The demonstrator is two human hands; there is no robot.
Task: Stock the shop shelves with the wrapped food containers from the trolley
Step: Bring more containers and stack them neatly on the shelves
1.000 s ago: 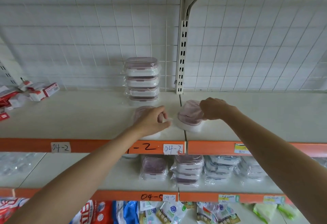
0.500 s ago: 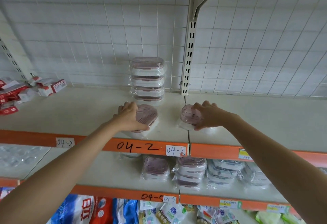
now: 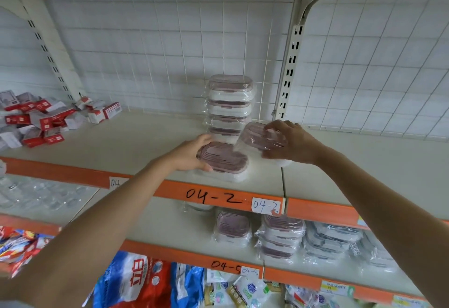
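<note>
Head view — wrapped containers (image 3: 224,158) empty, lidded

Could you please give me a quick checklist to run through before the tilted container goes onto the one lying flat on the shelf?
1. Right hand grips the tilted container: ok.
2. Left hand steadies the flat container: ok.
3. Flat container sits fully on the shelf, behind its orange edge: ok.
4. Tilted container level for stacking: not ok, it leans.
5. Stack behind stands upright, clear of both hands: ok.
6. Wrap intact on both containers: cannot tell.
</note>
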